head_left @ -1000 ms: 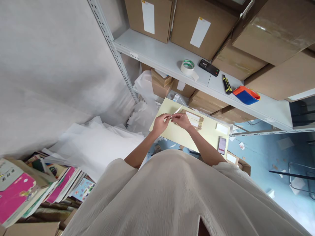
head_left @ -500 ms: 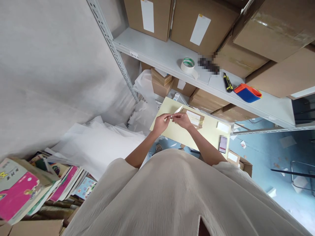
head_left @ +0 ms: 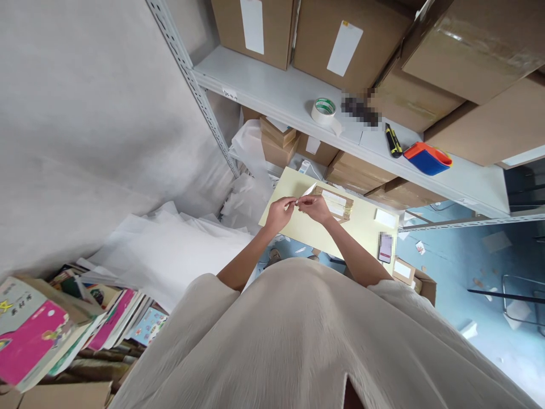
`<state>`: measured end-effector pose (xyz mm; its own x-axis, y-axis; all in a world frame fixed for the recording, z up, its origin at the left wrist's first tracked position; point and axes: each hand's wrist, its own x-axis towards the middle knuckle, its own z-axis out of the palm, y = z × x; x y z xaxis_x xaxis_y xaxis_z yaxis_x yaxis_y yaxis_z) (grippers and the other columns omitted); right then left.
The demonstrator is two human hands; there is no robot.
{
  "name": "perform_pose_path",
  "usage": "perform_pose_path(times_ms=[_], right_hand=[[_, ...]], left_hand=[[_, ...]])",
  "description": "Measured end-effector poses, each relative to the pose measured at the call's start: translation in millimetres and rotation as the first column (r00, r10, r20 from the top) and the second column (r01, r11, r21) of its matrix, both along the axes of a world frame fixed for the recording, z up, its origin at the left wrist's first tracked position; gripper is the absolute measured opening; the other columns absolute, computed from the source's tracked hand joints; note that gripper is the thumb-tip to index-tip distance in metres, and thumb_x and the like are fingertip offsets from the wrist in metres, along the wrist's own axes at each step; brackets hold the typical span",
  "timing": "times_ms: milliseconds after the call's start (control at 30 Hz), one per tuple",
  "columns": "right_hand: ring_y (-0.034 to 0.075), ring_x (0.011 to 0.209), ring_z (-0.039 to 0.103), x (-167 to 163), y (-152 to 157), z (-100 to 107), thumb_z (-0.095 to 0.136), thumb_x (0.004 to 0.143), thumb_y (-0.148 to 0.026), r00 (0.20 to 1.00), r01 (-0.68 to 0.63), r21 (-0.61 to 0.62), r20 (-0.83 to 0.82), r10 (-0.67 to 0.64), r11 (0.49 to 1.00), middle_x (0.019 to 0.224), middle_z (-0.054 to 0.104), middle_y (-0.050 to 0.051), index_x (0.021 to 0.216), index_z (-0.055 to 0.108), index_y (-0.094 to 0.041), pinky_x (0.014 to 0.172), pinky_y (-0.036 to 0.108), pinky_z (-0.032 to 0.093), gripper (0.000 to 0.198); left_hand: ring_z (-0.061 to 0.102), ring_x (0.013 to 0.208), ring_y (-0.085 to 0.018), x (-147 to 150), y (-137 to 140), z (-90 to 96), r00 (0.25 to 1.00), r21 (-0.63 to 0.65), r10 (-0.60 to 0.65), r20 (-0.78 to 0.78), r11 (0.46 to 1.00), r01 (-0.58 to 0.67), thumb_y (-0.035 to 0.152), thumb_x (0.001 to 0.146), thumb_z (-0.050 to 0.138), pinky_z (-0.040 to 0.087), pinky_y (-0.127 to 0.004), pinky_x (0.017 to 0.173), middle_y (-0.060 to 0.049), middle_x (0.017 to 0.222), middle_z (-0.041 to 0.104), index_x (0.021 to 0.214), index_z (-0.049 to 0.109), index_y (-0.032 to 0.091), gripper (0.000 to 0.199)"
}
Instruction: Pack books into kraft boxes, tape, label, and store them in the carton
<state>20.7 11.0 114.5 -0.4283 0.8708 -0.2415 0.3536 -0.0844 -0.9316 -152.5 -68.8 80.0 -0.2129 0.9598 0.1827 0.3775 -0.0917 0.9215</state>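
Over the pale yellow table, my left hand [head_left: 280, 212] and my right hand [head_left: 314, 208] meet with fingers pinched together. A thin white slip [head_left: 308, 190], paper or label, juts up from between the fingertips. Its lower part is hidden by the fingers, so the exact grip of each hand is hard to see. Just right of my right hand lies a flat brown cardboard parcel [head_left: 348, 208] with a white label [head_left: 334, 200] and shiny tape on it.
The table [head_left: 293, 230] also bears a white card stack [head_left: 385, 218] and a phone [head_left: 385, 247]. On the shelf [head_left: 272, 85] sit a tape roll [head_left: 324, 111], a utility knife [head_left: 393, 141] and an orange-blue object [head_left: 427, 158]. White sheets [head_left: 170, 250] and books [head_left: 34, 335] are at left.
Hardly anything differs. Both hands stay pinched at the same spot with the white slip, and the view has shifted very slightly.
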Motion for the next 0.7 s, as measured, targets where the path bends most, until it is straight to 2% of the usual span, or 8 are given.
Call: perform_pose_path(times_ms=[167, 300, 400, 500, 567, 700], right_hand=[[0.021, 0.074, 0.073, 2.7, 0.9, -2.6, 0.079, 0.084, -0.043, 0.997, -0.047, 0.077, 0.058, 0.042, 0.996, 0.079, 0.079, 0.004, 0.087, 0.084, -0.023, 0.067, 0.033, 0.059, 0.021], [0.023, 0.084, 0.076, -1.1, 0.5, -7.6, 0.078, 0.087, -0.047, 0.995, -0.069, 0.139, 0.079, 0.059, 0.988, 0.09, 0.083, 0.004, 0.086, 0.083, -0.025, 0.079, 0.036, 0.063, 0.022], [0.023, 0.09, 0.078, -7.5, 0.8, -14.3, 0.078, 0.087, -0.052, 0.998, -0.069, 0.106, 0.01, 0.069, 0.992, 0.094, 0.084, 0.004, 0.088, 0.08, -0.027, 0.088, 0.038, 0.064, 0.024], [0.022, 0.087, 0.076, -15.3, 3.8, -21.7, 0.079, 0.085, -0.055, 0.996, -0.064, 0.034, -0.053, 0.066, 0.997, 0.089, 0.081, 0.002, 0.086, 0.075, -0.028, 0.089, 0.039, 0.064, 0.027], [0.022, 0.085, 0.074, -20.9, 7.8, -25.6, 0.08, 0.082, -0.055, 0.997, -0.042, -0.023, -0.069, 0.04, 0.999, 0.084, 0.078, 0.002, 0.083, 0.072, -0.028, 0.087, 0.038, 0.063, 0.029], [0.021, 0.085, 0.072, -33.1, 19.3, -30.9, 0.082, 0.078, -0.05, 0.998, -0.007, -0.118, -0.067, -0.001, 0.993, 0.081, 0.076, 0.002, 0.079, 0.068, -0.026, 0.087, 0.037, 0.062, 0.028]], left_hand=[[0.083, 0.1, -0.024, 2.2, -0.4, 3.2, 0.999, -0.038, 0.023, 0.033, 0.999, -0.022, 0.03, 0.103, 0.071, 0.065, -0.037, 0.097, -0.007, 0.111, 0.09, 0.107, 0.089, 0.026, 0.018], [0.083, 0.096, -0.024, -0.6, -2.2, 5.5, 0.993, -0.095, 0.084, 0.08, 0.993, -0.076, 0.029, 0.101, 0.07, 0.064, -0.035, 0.093, -0.005, 0.102, 0.089, 0.098, 0.086, 0.026, 0.016], [0.082, 0.094, -0.023, -6.2, -2.5, 5.3, 0.984, -0.134, 0.132, 0.116, 0.984, -0.116, 0.025, 0.099, 0.069, 0.063, -0.034, 0.093, -0.004, 0.097, 0.087, 0.091, 0.081, 0.026, 0.014], [0.081, 0.092, -0.022, -16.1, -0.7, 1.6, 0.961, -0.19, 0.201, 0.189, 0.968, -0.165, 0.025, 0.096, 0.068, 0.062, -0.035, 0.093, -0.003, 0.092, 0.084, 0.086, 0.076, 0.025, 0.013], [0.08, 0.088, -0.022, -26.4, 1.1, -2.4, 0.916, -0.255, 0.278, 0.29, 0.945, -0.206, 0.026, 0.095, 0.067, 0.061, -0.034, 0.089, -0.003, 0.086, 0.082, 0.084, 0.072, 0.025, 0.012], [0.078, 0.079, -0.021, -59.0, 1.0, -9.3, 0.758, -0.401, 0.472, 0.451, 0.865, -0.301, 0.03, 0.091, 0.07, 0.06, -0.031, 0.076, -0.002, 0.076, 0.076, 0.081, 0.067, 0.024, 0.012]])
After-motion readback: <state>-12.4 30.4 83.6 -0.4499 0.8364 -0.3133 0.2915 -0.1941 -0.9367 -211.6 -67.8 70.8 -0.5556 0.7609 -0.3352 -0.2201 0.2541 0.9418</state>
